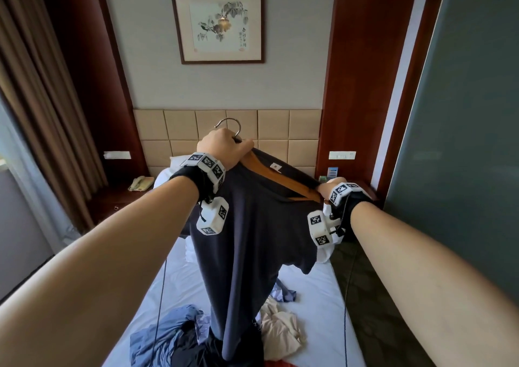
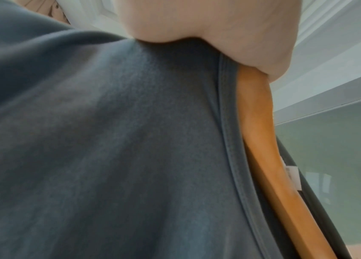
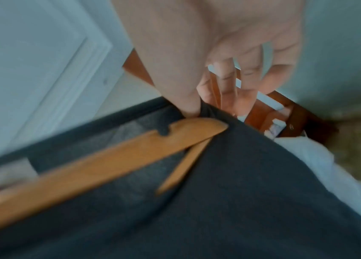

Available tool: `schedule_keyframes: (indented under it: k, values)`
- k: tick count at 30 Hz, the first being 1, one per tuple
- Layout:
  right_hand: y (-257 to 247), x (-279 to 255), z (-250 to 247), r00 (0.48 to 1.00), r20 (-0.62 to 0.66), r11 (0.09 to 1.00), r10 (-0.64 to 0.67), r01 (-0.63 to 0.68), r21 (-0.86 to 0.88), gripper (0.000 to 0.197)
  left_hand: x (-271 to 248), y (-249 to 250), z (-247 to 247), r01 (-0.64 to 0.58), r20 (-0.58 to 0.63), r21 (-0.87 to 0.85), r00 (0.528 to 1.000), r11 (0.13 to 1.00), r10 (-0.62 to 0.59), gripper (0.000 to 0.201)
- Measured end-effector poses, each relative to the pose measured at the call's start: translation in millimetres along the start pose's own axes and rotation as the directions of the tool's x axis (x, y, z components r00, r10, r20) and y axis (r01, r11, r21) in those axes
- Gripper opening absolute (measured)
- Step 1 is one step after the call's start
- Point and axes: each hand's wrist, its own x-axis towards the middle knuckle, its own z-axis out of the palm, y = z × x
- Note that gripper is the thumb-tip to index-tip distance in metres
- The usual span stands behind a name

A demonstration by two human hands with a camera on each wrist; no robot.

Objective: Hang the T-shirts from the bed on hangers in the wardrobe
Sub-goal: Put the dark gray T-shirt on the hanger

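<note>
A dark navy T-shirt (image 1: 252, 226) hangs from a wooden hanger (image 1: 278, 177) held up over the bed. My left hand (image 1: 224, 144) grips the hanger's top just under its metal hook (image 1: 229, 123). My right hand (image 1: 327, 188) pinches the shirt's shoulder fabric at the hanger's right end. In the right wrist view the thumb (image 3: 175, 78) presses the dark cloth (image 3: 241, 192) beside the hanger's notched tip (image 3: 197, 129). The left wrist view shows the collar seam (image 2: 230, 140) lying along the hanger arm (image 2: 261, 140) under my palm (image 2: 208, 26).
A pile of other shirts, blue (image 1: 165, 330), cream (image 1: 280, 330) and dark, lies on the white bed (image 1: 317, 296) below. A padded headboard (image 1: 280, 128), a pillow (image 1: 177, 161), a bedside phone (image 1: 140, 183) and a frosted glass panel (image 1: 463, 114) at the right surround the bed.
</note>
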Motion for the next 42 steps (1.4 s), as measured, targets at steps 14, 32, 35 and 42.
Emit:
schedule_keyframes:
  k: [14, 32, 35, 42]
  values:
    - [20, -55, -64, 0.846, 0.153, 0.84, -0.51, 0.529, -0.125, 0.027, 1, 9, 9, 0.01, -0.021, -0.012, 1.0, 1.0, -0.011, 0.034]
    - [5, -65, -60, 0.756, 0.089, 0.69, -0.649, 0.534, 0.489, 0.034, 11, -5, 55, 0.086, 0.143, -0.365, 0.989, 0.927, -0.035, 0.054]
    - [-11, -73, -56, 0.718, 0.094, 0.678, -0.689, 0.594, 0.432, 0.03, 18, -6, 56, 0.033, 0.14, -0.382, 0.99, 0.924, 0.023, 0.053]
    - [-47, -97, -34, 0.657, 0.18, 0.669, -0.732, 0.644, 0.371, 0.058, 36, -32, 62, 0.022, 0.169, -0.404, 0.984, 0.914, 0.051, 0.06]
